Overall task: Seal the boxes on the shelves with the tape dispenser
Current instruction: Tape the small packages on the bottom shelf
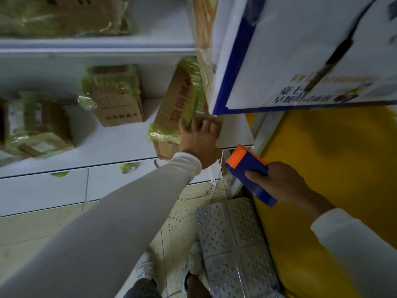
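Blue tape dispenser [249, 173] in right hand [281, 183], beside box [171, 108].

Both arms wear long, smooth, pale grey-white sleeves [129, 211] ending in snug cuffs at the wrists. Below, light-coloured sneakers [146, 267] and dark trouser legs [141, 289] show.

1. White shelving unit [120, 145] with drawers [43, 190] below
2. Patterned tiled floor [189, 211]
3. Perforated metal step platform [232, 239] on the floor beside a yellow surface [335, 160]
4. Lighting: dim, even
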The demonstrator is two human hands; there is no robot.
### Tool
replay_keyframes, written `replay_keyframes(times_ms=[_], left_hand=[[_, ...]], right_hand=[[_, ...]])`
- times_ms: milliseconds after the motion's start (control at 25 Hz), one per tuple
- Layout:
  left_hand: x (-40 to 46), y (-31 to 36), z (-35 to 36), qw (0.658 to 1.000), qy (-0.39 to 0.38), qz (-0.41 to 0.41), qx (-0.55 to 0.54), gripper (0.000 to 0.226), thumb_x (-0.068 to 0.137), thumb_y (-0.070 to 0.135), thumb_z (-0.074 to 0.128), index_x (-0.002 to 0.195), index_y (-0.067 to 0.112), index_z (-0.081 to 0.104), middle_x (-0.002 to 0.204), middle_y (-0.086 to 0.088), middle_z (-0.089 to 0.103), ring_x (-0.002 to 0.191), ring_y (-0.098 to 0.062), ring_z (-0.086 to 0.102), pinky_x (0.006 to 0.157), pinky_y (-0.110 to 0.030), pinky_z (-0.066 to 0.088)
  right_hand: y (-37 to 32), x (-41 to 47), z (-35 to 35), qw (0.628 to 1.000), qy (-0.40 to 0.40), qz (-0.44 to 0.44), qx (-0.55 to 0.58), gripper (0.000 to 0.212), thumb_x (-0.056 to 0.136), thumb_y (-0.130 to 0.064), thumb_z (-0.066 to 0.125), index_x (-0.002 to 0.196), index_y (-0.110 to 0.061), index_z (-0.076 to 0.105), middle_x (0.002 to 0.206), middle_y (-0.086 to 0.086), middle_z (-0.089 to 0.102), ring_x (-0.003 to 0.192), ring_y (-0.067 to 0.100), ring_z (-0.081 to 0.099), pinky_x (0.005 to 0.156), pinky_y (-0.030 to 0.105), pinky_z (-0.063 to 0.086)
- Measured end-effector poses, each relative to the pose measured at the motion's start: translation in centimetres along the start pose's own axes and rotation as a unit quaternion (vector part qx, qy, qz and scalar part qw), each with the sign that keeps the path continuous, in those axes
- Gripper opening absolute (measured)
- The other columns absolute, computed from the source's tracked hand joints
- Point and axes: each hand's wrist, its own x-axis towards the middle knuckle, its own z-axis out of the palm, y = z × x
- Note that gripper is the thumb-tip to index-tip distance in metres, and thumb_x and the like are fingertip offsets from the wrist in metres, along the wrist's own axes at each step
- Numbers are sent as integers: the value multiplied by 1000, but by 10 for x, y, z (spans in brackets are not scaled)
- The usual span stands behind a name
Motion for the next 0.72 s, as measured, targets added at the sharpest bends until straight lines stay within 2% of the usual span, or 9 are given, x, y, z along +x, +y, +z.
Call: replay_keyframes(times_ms=[120, 200, 240, 320, 400, 520, 720], left_hand=[[-6, -25, -7, 993, 36, 94, -63, 72, 81, 61, 51, 137, 17, 39, 144, -5, 40, 133, -30, 35, 107, -60, 24], [-14, -57, -14, 978, 70, 155, -119, 68, 84, 54, 55, 141, 18, 39, 149, -5, 37, 134, -29, 37, 111, -55, 24], [-19, -78, -14, 977, 82, 157, -119, 67, 87, 51, 54, 143, 20, 37, 151, -4, 34, 137, -28, 34, 114, -53, 21], [-32, -118, -10, 985, 58, 119, -110, 65, 93, 49, 47, 149, 22, 26, 157, 0, 23, 144, -23, 20, 117, -50, 14], [-42, -130, -1, 984, 31, 78, -158, 60, 97, 42, 43, 150, 22, 23, 157, -1, 20, 145, -24, 14, 117, -44, 16], [-29, -93, 9, 975, 47, 30, -214, 54, 97, 37, 45, 146, 19, 32, 155, -3, 25, 145, -26, 15, 117, -37, 21], [-4, -35, 6, 971, 37, -12, -234, 56, 95, 43, 47, 144, 22, 33, 152, 0, 29, 142, -24, 20, 110, -40, 33]], right_hand=[[-11, -12, -3, 996, 14, -56, 62, 46, 88, -50, 64, 57, -22, 45, 45, -3, 45, 40, 10, 44, 45, 24, 31], [-19, -20, -2, 990, 16, -92, 102, 40, 87, -48, 65, 59, -25, 49, 45, -8, 55, 40, 6, 50, 41, 15, 32], [-23, -23, -1, 988, 15, -104, 118, 38, 87, -48, 66, 60, -26, 51, 48, -15, 58, 42, 2, 53, 41, 14, 35], [-31, -27, 0, 983, 11, -120, 139, 34, 86, -49, 65, 64, -25, 56, 52, -20, 60, 44, -2, 54, 42, 10, 36], [-38, -30, 2, 981, 4, -128, 146, 33, 84, -53, 64, 69, -23, 61, 55, -18, 62, 45, -1, 55, 42, 10, 35], [-43, -31, -1, 980, 10, -138, 146, 32, 86, -49, 66, 64, -28, 56, 51, -22, 60, 44, -5, 54, 42, 8, 35], [-30, -26, -11, 987, 21, -105, 121, 42, 85, -54, 63, 74, -14, 64, 58, -1, 62, 46, 4, 54, 43, 13, 33]])
